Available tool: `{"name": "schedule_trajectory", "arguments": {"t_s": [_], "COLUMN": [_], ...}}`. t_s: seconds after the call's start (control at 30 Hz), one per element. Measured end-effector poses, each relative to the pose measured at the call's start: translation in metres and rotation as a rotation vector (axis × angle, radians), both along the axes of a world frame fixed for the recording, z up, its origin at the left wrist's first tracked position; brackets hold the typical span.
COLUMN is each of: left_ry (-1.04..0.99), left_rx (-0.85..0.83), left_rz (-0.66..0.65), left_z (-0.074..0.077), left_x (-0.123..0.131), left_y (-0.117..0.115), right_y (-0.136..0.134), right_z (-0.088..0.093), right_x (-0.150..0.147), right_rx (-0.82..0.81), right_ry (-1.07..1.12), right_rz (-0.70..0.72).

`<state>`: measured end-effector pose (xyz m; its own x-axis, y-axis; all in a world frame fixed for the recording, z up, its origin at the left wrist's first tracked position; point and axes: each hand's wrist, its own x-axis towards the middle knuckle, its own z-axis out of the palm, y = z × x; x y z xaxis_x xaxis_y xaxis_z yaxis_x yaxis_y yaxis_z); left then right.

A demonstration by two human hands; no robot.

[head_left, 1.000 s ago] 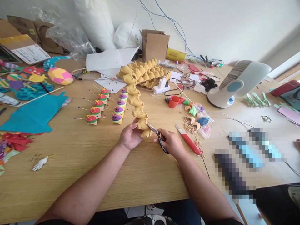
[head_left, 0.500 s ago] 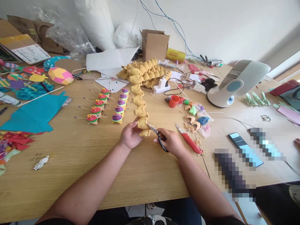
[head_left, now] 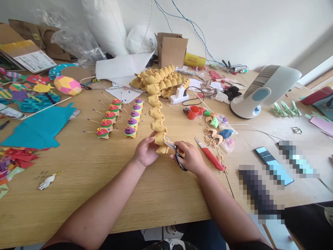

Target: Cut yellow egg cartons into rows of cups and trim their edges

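Note:
My left hand (head_left: pixel 147 151) grips the near end of a yellow egg carton strip (head_left: pixel 157 119), a row of several cups stretching away from me. Black-handled scissors (head_left: pixel 179 158) are in my right hand (head_left: pixel 191 158), their blades parted at the strip's edge near the last cup. To the right of that hand, a red-handled knife (head_left: pixel 212 156) lies on the table. Left of the strip stand two rows of painted carton caterpillars, one red and green (head_left: pixel 106 122), the other purple and yellow (head_left: pixel 132 121), with cotton swabs stuck in their sides.
Behind the strip lie stacked yellow egg trays (head_left: pixel 166 78) and a cardboard box (head_left: pixel 171 50). A red cup (head_left: pixel 193 112), clay bags and shavings sit to the right, with a white fan (head_left: pixel 260 93) and a phone (head_left: pixel 273 166) beyond. Blue paper (head_left: pixel 39 126) covers the left side.
The egg carton strip has shifted slightly right in my left hand. The scissor blades now reach a little further over its near end.

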<state>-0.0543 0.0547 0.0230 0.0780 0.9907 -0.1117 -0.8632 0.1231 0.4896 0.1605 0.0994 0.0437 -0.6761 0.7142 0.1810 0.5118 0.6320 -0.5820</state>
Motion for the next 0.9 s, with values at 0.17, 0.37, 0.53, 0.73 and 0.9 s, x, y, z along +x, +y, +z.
{"name": "schedule_trajectory", "arguments": {"t_s": [0.17, 0.37, 0.53, 0.73, 0.9], "left_ry": [0.005, -0.017, -0.018, -0.029, -0.038], "left_rx": [-0.019, -0.020, -0.002, -0.004, -0.020], "left_rz": [0.029, 0.079, 0.071, 0.056, 0.042], "left_z": [0.003, 0.009, 0.009, 0.007, 0.007], "left_x": [0.002, 0.004, 0.004, 0.003, 0.003], "left_y": [-0.001, -0.001, 0.000, 0.000, 0.000], "right_y": [0.000, 0.002, 0.004, 0.004, 0.005], "right_z": [0.002, -0.002, -0.005, -0.008, -0.009], "right_x": [0.000, 0.002, 0.002, 0.003, 0.004], "right_rx": [0.048, 0.128, 0.145, 0.157, 0.172], "right_ry": [-0.016, -0.033, -0.040, -0.035, -0.027], "right_rz": [-0.016, -0.045, -0.068, -0.065, -0.038]}}
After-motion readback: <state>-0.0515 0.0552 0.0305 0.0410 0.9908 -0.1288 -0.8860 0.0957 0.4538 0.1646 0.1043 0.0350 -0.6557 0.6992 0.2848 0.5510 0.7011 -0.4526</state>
